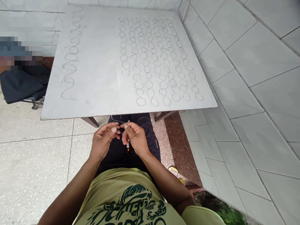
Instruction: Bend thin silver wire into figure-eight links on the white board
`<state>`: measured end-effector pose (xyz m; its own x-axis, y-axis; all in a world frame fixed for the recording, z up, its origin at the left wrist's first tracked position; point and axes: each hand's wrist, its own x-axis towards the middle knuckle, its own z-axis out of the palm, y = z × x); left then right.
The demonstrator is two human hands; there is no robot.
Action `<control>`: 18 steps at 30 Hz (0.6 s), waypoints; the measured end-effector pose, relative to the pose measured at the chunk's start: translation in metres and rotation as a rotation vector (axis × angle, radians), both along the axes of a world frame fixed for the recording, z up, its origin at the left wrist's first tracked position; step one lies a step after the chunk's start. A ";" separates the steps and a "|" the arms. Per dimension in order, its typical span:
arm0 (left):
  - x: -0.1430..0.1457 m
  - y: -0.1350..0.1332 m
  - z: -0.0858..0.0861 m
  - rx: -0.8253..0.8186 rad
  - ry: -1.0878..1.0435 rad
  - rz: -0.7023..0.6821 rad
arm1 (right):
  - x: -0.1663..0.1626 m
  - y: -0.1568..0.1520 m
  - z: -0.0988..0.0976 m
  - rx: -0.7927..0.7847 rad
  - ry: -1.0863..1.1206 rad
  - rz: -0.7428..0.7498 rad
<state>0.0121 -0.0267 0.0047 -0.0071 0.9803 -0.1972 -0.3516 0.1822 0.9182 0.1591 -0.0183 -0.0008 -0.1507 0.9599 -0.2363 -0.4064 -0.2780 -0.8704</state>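
Over my lap, just short of the table's front edge, both hands are closed on one thin piece of wire (115, 119). Its upper end curves into an open loop that rises against the edge of the white tabletop (100, 93). My left hand (104, 137) pinches the wire between thumb and fingers. Close beside it, my right hand (134, 136) pinches the same wire, and a short stretch of it shows between the two hands. On the right of the tabletop lie rows of wire bent into S and figure-eight shapes (153, 98).
A column of wavy wire pieces (70, 65) lies along the table's left side. Tiled wall (248, 93) stands close on the right. At the left, a person's dark-clothed leg (21, 84) shows beside the table. Table legs (90, 121) stand under the front edge.
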 end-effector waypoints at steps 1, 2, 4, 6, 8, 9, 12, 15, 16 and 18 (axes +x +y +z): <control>-0.002 0.002 0.002 -0.016 -0.006 0.002 | 0.000 -0.001 0.000 0.018 -0.033 0.012; -0.004 0.004 0.005 -0.025 -0.009 0.004 | 0.000 -0.002 0.000 0.032 -0.060 0.026; -0.005 0.008 0.008 -0.030 0.001 0.002 | 0.000 -0.004 0.001 0.051 -0.099 0.051; -0.005 0.011 0.009 -0.025 0.016 0.006 | 0.001 -0.005 0.000 0.064 -0.125 0.063; -0.003 0.012 0.009 -0.025 0.015 0.020 | 0.003 -0.006 0.000 0.064 -0.110 0.081; -0.003 0.012 0.009 -0.031 0.002 0.026 | 0.004 -0.007 0.000 0.059 -0.075 0.098; -0.003 0.013 0.008 -0.078 -0.070 0.031 | 0.008 -0.009 -0.001 0.033 0.087 0.167; -0.004 0.014 0.005 -0.135 -0.128 0.025 | 0.009 -0.012 -0.002 0.028 0.162 0.193; -0.004 0.014 0.004 -0.150 -0.125 0.029 | 0.009 -0.013 -0.002 0.041 0.145 0.189; -0.005 0.014 0.004 -0.154 -0.042 0.067 | 0.008 -0.015 -0.002 0.095 0.030 0.163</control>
<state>0.0074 -0.0130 0.0088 -0.0597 0.9363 -0.3461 -0.4052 0.2942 0.8656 0.1675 -0.0335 -0.0024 -0.3117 0.9400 -0.1385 -0.3889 -0.2592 -0.8840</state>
